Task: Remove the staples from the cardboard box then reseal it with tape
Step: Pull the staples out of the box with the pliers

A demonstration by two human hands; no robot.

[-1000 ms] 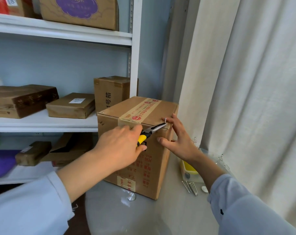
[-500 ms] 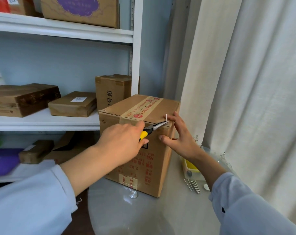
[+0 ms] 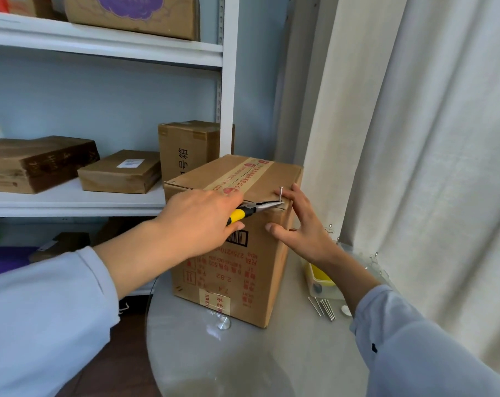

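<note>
- Left hand (image 3: 197,222) grips the yellow-handled pliers (image 3: 253,211), tips at the nail (image 3: 279,194); compared with a second ago, the nail stands about as proud.
- Right hand (image 3: 300,227), open, braces the cardboard box (image 3: 243,253) at 3 o'clock.
- Extraction seems barely advanced; pulled nails (image 3: 323,308) lie at 5 o'clock on the table (image 3: 243,353).

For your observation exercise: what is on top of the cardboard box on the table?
On the cardboard box: printed tape along the seam and a nail standing near the front edge. The contents are hidden.
</note>
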